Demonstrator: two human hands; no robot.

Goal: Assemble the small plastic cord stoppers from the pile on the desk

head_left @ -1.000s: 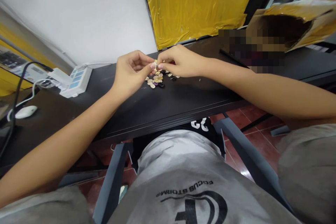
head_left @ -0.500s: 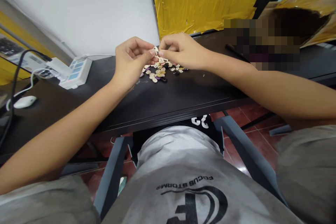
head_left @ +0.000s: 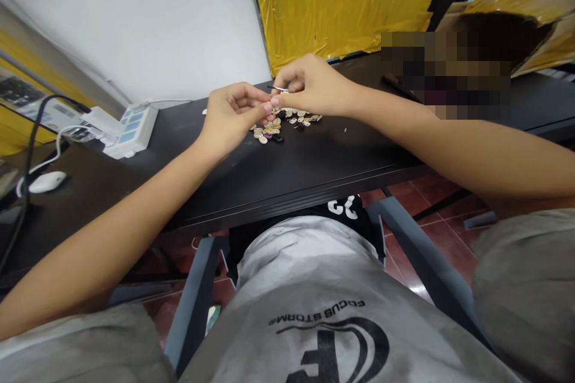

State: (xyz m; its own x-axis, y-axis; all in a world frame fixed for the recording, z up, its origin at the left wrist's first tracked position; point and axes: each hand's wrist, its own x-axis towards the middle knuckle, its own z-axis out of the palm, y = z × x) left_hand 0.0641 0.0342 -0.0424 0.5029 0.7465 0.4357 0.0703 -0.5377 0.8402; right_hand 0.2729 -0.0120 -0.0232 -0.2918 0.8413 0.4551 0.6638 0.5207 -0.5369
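My left hand (head_left: 236,116) is raised above the dark table (head_left: 287,167), its thumb and forefinger pinched on something too small to make out. My right hand (head_left: 309,87) meets it from the right, fingertips almost touching. Between the right thumb and fingers is a thin metal tool (head_left: 279,89), its tip pointing left. Beneath both hands lies a pile of small flat pieces (head_left: 271,128), cream, yellow, purple and black, partly hidden by the fingers. A single pale piece (head_left: 205,112) shows at the left hand's far side.
At the left of the table are a white power strip (head_left: 135,128) with plugs and cables, and a white mouse-like object (head_left: 48,182). Another person (head_left: 503,42), blurred out, is at the far right. A chair armrest (head_left: 417,245) lies below the table edge.
The white piece seen between my fingertips is no longer visible there. My left hand has shifted slightly lower, and the thin metal tool now shows in my right hand.
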